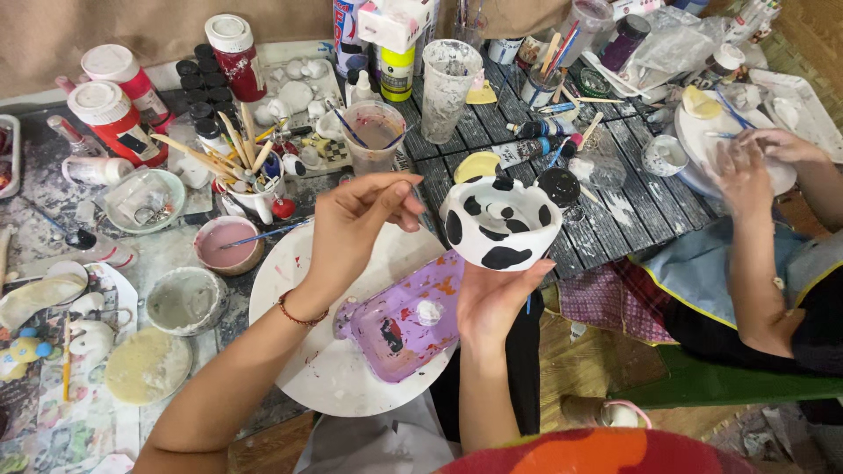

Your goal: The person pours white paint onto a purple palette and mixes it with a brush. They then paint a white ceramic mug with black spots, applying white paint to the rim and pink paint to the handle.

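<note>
**Painting a spotted bowl over the round board**

On the left side, a pink paint bowl (226,245) is sitting on the messy table (53,189), with a blue-handled brush resting across it. Next to it, the round white board (334,386) is carrying a purple palette (408,320). The left hand (356,233) is closing its fingers around a thin paintbrush (420,204); its long axis is running diagonally, with the tip pointing down and to the right, toward the bowl. The right hand (492,298) is cupping from below a white bowl with black spots (500,224), which is standing upright with its opening facing up, just above the board's right edge. Far right, another person's hands (746,167) are working on a white plate (702,132).
</note>
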